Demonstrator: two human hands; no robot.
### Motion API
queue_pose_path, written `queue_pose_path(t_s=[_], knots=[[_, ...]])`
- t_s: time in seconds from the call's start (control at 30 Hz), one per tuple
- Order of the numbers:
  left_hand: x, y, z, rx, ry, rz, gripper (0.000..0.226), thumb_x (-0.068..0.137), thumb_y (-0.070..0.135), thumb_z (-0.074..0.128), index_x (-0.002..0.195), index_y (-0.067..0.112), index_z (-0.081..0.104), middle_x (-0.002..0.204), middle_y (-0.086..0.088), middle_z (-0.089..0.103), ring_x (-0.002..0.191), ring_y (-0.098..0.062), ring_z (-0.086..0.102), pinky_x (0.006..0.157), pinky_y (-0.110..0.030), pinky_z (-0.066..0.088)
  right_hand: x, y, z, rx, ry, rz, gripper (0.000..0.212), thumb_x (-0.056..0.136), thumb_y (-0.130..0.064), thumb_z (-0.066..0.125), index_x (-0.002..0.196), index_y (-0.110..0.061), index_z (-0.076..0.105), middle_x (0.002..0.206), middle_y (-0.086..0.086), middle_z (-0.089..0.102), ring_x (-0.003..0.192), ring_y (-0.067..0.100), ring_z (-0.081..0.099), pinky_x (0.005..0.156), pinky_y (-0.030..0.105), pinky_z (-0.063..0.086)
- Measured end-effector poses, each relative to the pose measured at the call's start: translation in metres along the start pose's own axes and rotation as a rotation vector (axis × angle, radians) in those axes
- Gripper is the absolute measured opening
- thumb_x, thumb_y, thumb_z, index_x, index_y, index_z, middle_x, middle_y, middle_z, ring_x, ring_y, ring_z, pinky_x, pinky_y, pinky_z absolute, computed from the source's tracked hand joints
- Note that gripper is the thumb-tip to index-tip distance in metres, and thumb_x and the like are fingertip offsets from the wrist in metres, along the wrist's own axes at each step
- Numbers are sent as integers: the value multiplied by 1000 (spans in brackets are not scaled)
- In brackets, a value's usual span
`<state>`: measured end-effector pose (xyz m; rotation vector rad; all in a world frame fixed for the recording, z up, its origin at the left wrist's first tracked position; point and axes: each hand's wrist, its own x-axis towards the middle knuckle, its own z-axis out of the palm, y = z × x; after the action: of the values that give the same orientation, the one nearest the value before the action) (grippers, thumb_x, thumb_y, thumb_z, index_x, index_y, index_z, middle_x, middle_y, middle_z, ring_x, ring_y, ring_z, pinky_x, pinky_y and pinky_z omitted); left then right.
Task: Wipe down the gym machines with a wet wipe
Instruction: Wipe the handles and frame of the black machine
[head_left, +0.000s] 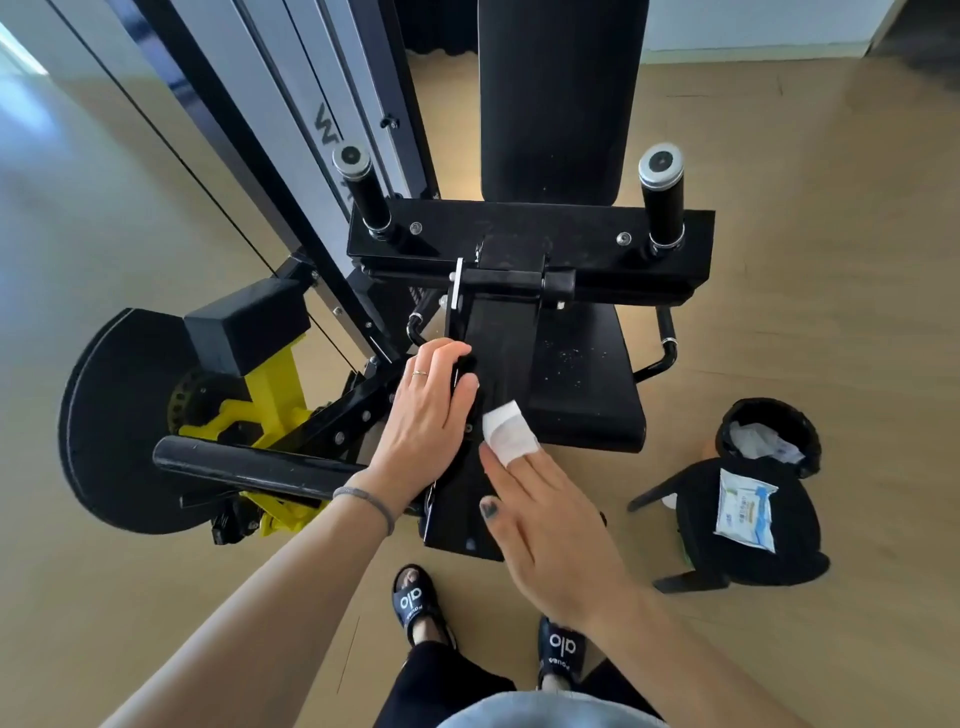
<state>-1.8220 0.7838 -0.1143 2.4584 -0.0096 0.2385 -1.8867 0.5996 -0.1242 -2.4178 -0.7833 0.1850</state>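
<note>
i am looking down over a black gym machine (519, 249) standing on a wooden floor (810, 249), with its seat pad (582, 374) under a tall back pad (558, 98) and two upright handles, one (361, 187) on the left and one (662, 195) on the right of the cross frame. the left hand (428, 410) is resting on the left edge of the sloping black arm plate (498, 332) that is running from the frame toward me; its fingers are curling over that edge, so this grip is closing round the plate's side, a ring showing on one finger and a grey band on the wrist. the right hand (550, 525) is lying flat on the same plate, fingers straight and together, pressing the white wet wipe (506, 431), which is folding over the fingertips; this grip is staying flat rather than curling, with the wipe pinned between the fingers and the plate, just beside the left thumb. to the left a black disc (119, 421) and a yellow bracket (270, 384) are sitting beside a black bar (244, 462). to the right a black bin (769, 434) holding crumpled white wipes is standing just behind a black stool (748, 525), and a pack of wipes (745, 514) is lying on the stool's seat. two black sandals (415, 603) are showing at the bottom.
</note>
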Motion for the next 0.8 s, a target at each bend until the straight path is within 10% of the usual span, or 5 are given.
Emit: queue_pose_path(t_s=[0.17,0.37,0.6,0.8], knots=[[-35,15,-28,112,-6,152,22,103,18,48,123,17,58,130,7,50,118,-15,45,99,-27,40,-20,-16,21,-144,-44,-118,61,111,-48,18,158,-13,35,167,1,29,157,17,12,128,40,15],[-78,2,-35,93,-241,436,16,105,16,48,106,12,63,110,5,58,95,-18,55,79,-35,49,-26,-27,15,190,57,-123,39,95,-18,62,134,-13,61,140,-1,53,135,15,46,114,35,40],[-91,-12,-26,247,-156,542,10,96,19,65,101,10,68,113,-2,62,104,-21,60,90,-30,50,-23,-38,14,581,623,449,19,97,-16,52,111,-19,65,123,-7,61,122,10,56,100,25,45],[-107,-21,-25,204,-183,581,22,85,-3,67,102,11,67,110,0,63,103,-19,60,91,-27,49,21,-13,56,1210,190,1142,66,100,-73,21,122,-22,57,119,1,63,112,14,62,104,32,47]])
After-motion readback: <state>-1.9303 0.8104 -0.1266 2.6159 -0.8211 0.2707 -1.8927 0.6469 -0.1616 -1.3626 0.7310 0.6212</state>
